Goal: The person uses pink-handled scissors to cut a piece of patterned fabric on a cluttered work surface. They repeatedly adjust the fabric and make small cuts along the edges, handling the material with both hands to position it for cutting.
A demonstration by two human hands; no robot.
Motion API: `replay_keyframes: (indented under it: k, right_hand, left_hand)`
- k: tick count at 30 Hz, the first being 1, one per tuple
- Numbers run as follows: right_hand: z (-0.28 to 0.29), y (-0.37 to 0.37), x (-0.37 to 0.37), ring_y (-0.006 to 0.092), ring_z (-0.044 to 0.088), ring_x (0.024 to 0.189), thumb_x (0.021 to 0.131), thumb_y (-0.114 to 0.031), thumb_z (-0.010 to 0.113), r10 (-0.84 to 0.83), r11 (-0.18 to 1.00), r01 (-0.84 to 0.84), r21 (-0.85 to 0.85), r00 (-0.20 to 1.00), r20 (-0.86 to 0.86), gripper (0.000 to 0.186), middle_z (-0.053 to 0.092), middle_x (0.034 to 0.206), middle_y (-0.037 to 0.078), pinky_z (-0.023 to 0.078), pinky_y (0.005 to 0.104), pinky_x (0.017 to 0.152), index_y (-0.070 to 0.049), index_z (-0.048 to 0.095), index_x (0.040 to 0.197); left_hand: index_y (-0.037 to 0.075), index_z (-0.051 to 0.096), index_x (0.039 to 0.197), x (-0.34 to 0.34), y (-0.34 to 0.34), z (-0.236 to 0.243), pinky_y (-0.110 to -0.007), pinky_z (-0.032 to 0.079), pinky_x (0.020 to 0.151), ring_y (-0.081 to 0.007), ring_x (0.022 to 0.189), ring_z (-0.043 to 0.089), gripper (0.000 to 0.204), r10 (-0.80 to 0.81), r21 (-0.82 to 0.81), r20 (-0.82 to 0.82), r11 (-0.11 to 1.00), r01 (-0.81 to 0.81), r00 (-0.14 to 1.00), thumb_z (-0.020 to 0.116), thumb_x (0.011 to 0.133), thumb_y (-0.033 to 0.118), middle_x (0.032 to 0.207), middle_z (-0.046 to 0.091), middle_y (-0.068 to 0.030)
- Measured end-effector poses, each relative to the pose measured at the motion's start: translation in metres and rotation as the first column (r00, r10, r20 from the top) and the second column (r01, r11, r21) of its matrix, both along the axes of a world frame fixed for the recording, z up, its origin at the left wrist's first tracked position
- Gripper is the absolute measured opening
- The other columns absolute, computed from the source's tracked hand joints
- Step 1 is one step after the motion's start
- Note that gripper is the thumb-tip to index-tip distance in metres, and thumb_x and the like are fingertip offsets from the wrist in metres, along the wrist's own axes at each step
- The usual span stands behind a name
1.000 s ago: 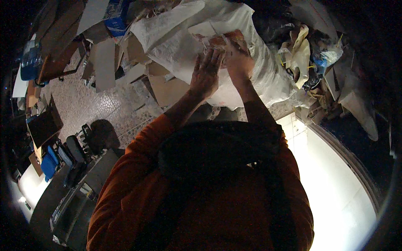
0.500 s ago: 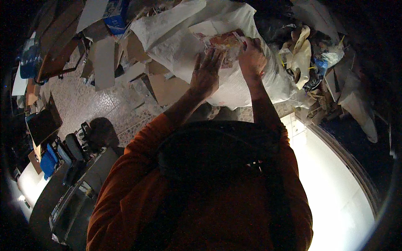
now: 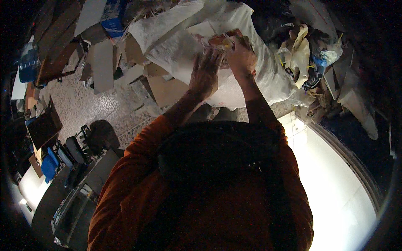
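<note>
Pinching crinkly wrapper (image 3: 217,42) between both hands' grip (above white sack (image 3: 259,71)): left hand (image 3: 205,73), right hand (image 3: 240,58).

The packet (image 3: 220,42) is mostly hidden behind the left hand (image 3: 205,75) and the right hand (image 3: 240,58); only a reddish crumpled part shows, and its kind cannot be told. The fingertips of both hands are lost in the folds, so the grip of each hand is not clear. The lower part of the white sack (image 3: 251,79) is covered by the forearms. The pile (image 3: 310,62) at the right sinks into shadow. The picture rim is black, and the things at the left edge are too dark to tell.
</note>
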State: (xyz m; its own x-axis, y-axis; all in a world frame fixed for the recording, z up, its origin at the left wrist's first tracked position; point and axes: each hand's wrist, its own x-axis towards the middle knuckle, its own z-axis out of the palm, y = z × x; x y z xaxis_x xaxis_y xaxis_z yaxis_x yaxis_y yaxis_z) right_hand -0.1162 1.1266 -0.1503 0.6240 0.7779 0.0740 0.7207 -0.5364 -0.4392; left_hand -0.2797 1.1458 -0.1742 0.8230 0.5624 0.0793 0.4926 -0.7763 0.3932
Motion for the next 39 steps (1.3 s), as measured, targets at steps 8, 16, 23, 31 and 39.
replay_keyframes:
  k: [8,16,23,31,39]
  right_hand:
    - [-0.004,0.011,0.006,0.0331,0.07,0.095,0.09,-0.026,0.064,-0.026,0.987,0.018,-0.157,0.998,-0.05,0.03,0.068,0.116,0.009,0.058,0.0475,0.072,-0.031,0.064,0.119]
    - [-0.017,0.008,0.023,0.0318,0.071,0.089,0.09,-0.028,0.065,0.013,0.988,-0.008,-0.155,0.999,0.03,0.022,0.068,0.116,0.01,0.058,0.0459,0.068,-0.024,0.068,0.112]
    - [-0.008,0.014,0.008,0.0341,0.07,0.096,0.091,-0.029,0.061,-0.038,0.993,0.034,-0.111,0.998,-0.039,0.024,0.066,0.12,0.005,0.058,0.0472,0.078,-0.022,0.064,0.114]
    - [-0.04,-0.009,0.024,0.0339,0.071,0.092,0.094,-0.03,0.058,0.094,0.993,-0.085,-0.084,0.989,0.118,0.029,0.07,0.109,0.011,0.057,0.0436,0.079,-0.02,0.064,0.121]
    - [-0.018,0.001,0.029,0.03,0.069,0.104,0.09,-0.038,0.066,-0.072,0.996,0.074,-0.057,0.997,0.025,0.031,0.07,0.114,0.013,0.057,0.0448,0.079,-0.025,0.065,0.119]
  left_hand:
    - [0.006,0.036,0.153,-0.002,0.002,0.001,-0.059,0.021,0.119,-0.0325,0.15,0.027,0.072,0.008,0.002,0.041,1.0,-0.008,0.999,0.058,0.085,0.005,0.16,0.034,-0.015]
    - [0.006,0.035,0.153,0.0,0.002,0.0,-0.058,0.023,0.119,-0.0317,0.15,0.028,0.073,0.019,0.001,0.062,1.0,-0.019,0.998,0.059,0.085,0.007,0.159,0.035,-0.0139]
    - [0.009,0.028,0.158,-0.001,0.002,-0.001,-0.058,0.021,0.12,-0.0341,0.15,0.027,0.079,0.005,-0.017,0.026,1.0,-0.005,1.0,0.061,0.086,0.006,0.163,0.028,-0.0154]
    - [0.007,0.037,0.152,0.002,0.0,-0.001,-0.059,0.023,0.118,-0.0319,0.148,0.031,0.069,0.02,0.013,0.066,1.0,-0.021,0.998,0.058,0.086,0.008,0.158,0.037,-0.0125]
    - [0.007,0.037,0.152,0.002,0.003,0.0,-0.058,0.024,0.118,-0.031,0.148,0.032,0.071,0.011,0.005,0.115,1.0,-0.011,0.993,0.06,0.085,0.006,0.157,0.038,-0.0128]
